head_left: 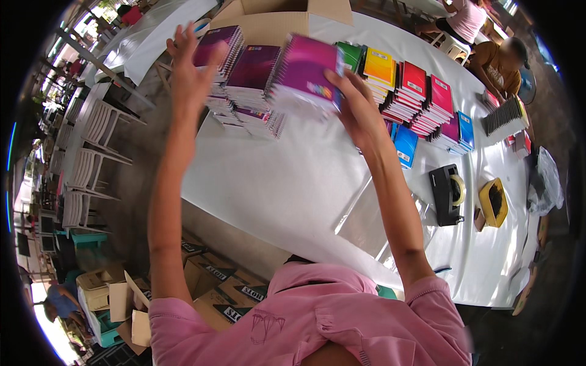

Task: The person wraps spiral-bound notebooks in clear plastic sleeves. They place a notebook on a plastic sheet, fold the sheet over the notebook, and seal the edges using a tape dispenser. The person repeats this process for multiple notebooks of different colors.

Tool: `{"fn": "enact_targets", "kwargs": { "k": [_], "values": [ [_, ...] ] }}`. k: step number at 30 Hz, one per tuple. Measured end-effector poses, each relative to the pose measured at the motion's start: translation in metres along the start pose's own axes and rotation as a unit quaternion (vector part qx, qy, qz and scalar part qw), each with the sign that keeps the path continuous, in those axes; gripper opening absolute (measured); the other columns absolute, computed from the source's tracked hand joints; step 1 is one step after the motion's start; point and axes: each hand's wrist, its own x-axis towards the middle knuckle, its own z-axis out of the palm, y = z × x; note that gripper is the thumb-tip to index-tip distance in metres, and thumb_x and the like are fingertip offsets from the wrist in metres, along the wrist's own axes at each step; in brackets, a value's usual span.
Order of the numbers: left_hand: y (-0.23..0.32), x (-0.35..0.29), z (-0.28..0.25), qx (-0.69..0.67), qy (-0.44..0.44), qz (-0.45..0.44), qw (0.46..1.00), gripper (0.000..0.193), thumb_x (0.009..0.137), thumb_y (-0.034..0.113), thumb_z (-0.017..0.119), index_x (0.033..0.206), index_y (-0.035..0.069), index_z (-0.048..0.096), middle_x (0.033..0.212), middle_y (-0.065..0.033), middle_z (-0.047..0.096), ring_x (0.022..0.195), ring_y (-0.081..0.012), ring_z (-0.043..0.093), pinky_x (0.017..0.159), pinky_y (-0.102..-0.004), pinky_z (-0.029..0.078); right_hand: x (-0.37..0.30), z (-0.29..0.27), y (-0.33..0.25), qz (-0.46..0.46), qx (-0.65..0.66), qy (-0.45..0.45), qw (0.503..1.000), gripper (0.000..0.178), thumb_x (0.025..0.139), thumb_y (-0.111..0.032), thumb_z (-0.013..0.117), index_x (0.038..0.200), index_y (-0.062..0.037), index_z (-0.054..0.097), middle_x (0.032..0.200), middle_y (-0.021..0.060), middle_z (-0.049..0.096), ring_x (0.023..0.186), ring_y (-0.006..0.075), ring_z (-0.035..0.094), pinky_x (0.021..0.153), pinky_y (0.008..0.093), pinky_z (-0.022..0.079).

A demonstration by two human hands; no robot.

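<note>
My right hand [361,110] grips a batch of purple spiral notebooks [305,67] by its right side, thumb on the top cover. The batch is blurred, so how many notebooks it has is unclear. Stacked purple spiral notebooks [251,70] stand just left of it, several deep. Over the left end of these stacks, my left hand [190,70] is raised with fingers spread and nothing in it. Whether it touches the purple notebook behind it I cannot tell.
Behind the stacks is an open cardboard box [274,23]. Yellow notebooks [379,66], red notebooks [415,80] and blue notebooks [405,146] stand at right. Nearer are a tape dispenser [444,195], yellow container [493,204] and clear plastic sheets [372,226]. Another person [497,67] sits at far right.
</note>
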Motion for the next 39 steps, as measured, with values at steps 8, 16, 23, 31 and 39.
{"fn": "enact_targets", "kwargs": {
  "k": [8,16,23,31,39],
  "values": [
    [-0.155,0.067,0.020,-0.192,-0.370,-0.246,0.875,0.076,0.083,0.048,0.068,0.146,0.017,0.039,0.145,-0.0093,0.043,0.133,-0.0173,0.038,0.108,-0.0315,0.031,0.129,0.065,0.075,-0.155,-0.307,0.058,0.937,0.066,0.085,-0.044,0.070,0.119,0.0098,0.051,0.102,0.0209,0.064,0.093,0.0219,0.063,0.078,0.0355,0.050],
    [-0.164,0.071,0.038,-0.251,-0.387,-0.172,0.870,0.058,0.094,0.026,0.059,0.145,0.007,0.039,0.146,-0.0077,0.042,0.135,-0.0152,0.038,0.113,-0.0277,0.026,0.093,0.029,0.061,-0.282,-0.370,0.024,0.885,0.043,0.089,-0.032,0.065,0.111,0.0048,0.057,0.100,0.0258,0.061,0.095,0.0375,0.058,0.086,0.0416,0.046],
    [-0.108,0.040,-0.032,0.039,0.033,0.023,0.998,0.045,0.098,0.027,0.053,0.138,0.007,0.048,0.144,-0.0153,0.045,0.127,-0.0244,0.049,0.101,-0.0334,0.045,0.011,-0.317,-0.026,-0.266,-0.622,0.354,0.646,0.019,0.066,0.009,0.059,0.084,0.0031,0.063,0.089,0.0151,0.062,0.085,0.0269,0.060,0.073,0.0333,0.049],
    [0.152,-0.086,0.131,-0.366,-0.130,-0.058,0.920,0.045,0.093,0.003,0.054,0.136,-0.004,0.045,0.147,-0.0160,0.041,0.137,-0.0260,0.037,0.113,-0.0397,0.029,0.028,-0.483,-0.016,-0.220,-0.825,0.165,0.495,0.026,0.076,-0.003,0.057,0.100,-0.0045,0.067,0.107,0.0114,0.067,0.109,0.0306,0.057,0.093,0.0397,0.047],
    [0.288,-0.190,0.334,-0.613,-0.412,-0.603,0.301,0.069,0.089,0.045,0.063,0.140,0.004,0.041,0.137,-0.0236,0.047,0.125,-0.0281,0.048,0.105,-0.0411,0.040,-0.040,-0.400,-0.055,-0.290,-0.760,0.252,0.524,0.033,0.069,0.004,0.055,0.097,-0.0085,0.068,0.091,0.0077,0.068,0.088,0.0259,0.062,0.076,0.0385,0.045]
  ]
}}
